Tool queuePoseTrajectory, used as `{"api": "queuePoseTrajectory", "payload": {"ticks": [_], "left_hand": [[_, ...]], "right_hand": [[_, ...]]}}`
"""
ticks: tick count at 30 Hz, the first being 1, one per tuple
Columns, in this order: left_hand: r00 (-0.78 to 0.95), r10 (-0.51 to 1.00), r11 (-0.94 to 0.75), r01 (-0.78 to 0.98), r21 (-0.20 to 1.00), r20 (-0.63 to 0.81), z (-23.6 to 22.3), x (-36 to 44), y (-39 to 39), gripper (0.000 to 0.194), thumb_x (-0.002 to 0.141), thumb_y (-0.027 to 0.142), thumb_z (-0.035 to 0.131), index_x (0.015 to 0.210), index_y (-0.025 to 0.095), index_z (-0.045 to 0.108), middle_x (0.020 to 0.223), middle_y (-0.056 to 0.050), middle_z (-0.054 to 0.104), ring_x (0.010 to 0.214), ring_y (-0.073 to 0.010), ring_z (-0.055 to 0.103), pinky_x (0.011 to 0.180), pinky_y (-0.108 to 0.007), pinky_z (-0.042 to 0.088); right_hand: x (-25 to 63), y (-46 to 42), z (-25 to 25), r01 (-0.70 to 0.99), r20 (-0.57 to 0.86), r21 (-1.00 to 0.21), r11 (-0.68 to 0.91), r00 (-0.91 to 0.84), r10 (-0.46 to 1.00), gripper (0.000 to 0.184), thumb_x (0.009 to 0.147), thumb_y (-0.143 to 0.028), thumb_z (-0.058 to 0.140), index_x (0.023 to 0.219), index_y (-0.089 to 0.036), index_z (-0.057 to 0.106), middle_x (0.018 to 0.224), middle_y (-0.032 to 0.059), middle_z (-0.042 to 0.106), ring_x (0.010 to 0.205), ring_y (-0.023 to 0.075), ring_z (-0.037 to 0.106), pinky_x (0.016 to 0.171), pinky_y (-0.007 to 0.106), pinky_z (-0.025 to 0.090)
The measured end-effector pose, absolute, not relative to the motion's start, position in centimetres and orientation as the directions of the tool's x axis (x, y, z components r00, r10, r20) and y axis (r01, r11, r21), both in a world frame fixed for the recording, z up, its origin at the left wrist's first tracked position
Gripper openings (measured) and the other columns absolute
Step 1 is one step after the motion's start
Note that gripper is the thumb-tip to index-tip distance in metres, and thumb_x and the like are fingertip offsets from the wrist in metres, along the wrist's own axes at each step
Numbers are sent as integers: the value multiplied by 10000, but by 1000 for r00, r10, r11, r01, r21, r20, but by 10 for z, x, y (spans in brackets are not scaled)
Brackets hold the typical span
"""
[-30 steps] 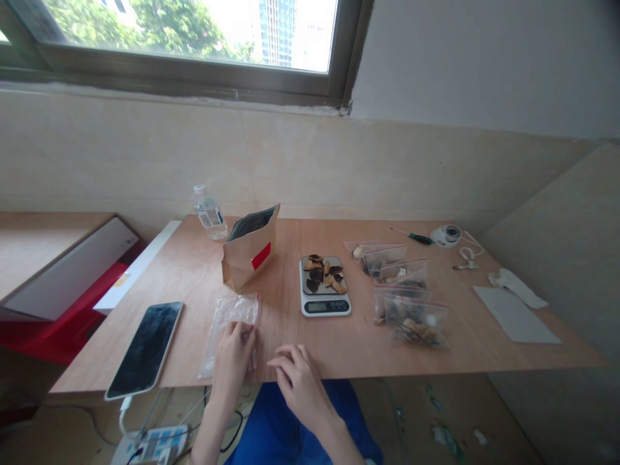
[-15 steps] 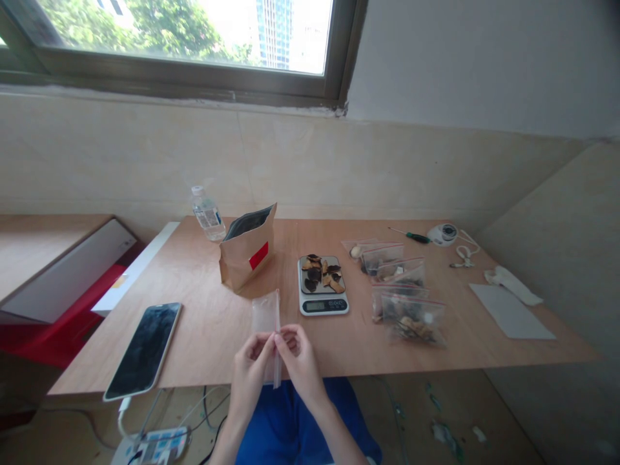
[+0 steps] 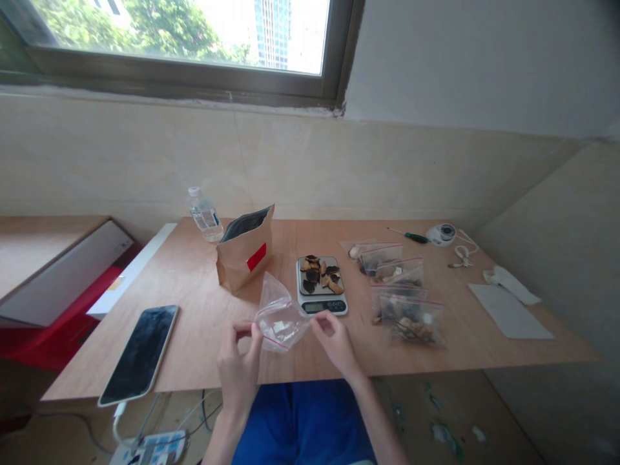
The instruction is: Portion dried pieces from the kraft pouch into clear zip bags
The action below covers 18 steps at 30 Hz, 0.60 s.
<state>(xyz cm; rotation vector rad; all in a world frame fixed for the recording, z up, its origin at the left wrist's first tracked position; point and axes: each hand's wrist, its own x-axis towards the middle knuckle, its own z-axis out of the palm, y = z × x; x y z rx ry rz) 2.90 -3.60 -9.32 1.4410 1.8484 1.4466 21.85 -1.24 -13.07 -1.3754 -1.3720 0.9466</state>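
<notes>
The clear zip bag (image 3: pixel 281 321) hung at lower middle of the frame, just in front of the scale (image 3: pixel 321 308) — its left edge pinched tight between the fingertips of the left hand (image 3: pixel 239 365), while the right hand (image 3: pixel 336 345) stood half-open just beside its right corner, with no clear hold.

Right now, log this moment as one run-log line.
left hand: holds clear zip bag | right hand: at bag's edge | beside: digital kitchen scale
</notes>
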Motion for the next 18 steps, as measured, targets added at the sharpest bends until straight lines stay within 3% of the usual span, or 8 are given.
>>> {"api": "queuePoseTrajectory", "payload": {"ticks": [4,6,9,13,18], "left_hand": [[-262,860,-195,624,757,438,-86,39,-23,113,849,276,477,763,204,464,1055,-74,618,941,-201,606,712,-300,489],[-222,861,-218,650,728,457,-82,42,-17,92,848,247,464,766,208,451,1072,-75,615,954,-200,605,713,-301,494],[-201,855,-231,678,698,478,-77,46,-8,112,835,222,465,732,212,421,1069,-83,612,994,-211,594,770,-323,483],[-205,852,-228,682,695,481,-75,50,-1,87,812,205,467,734,212,429,1072,-90,606,998,-221,587,821,-348,464],[-221,867,-198,669,716,446,-76,53,2,39,813,210,471,775,208,476,1002,-77,622,977,-218,590,818,-344,459]], "right_hand": [[250,18,-120,660,355,-701,270,-4,935,284,864,-347,515,1110,-229,590,1165,106,556,1112,257,504,938,436,414],[264,37,-122,794,393,-548,263,-33,919,372,863,-331,522,1225,-244,533,1259,122,499,1179,286,449,981,489,367],[277,57,-131,868,368,-418,270,-110,923,361,869,-320,516,1220,-244,550,1264,123,501,1172,297,450,957,485,391],[282,66,-145,862,354,-401,311,-167,920,277,883,-306,500,1125,-236,614,1147,109,564,1087,281,506,904,456,432],[284,68,-152,815,358,-493,304,-129,925,239,914,-303,442,1031,-231,638,1021,92,583,988,252,561,855,405,467]]}}
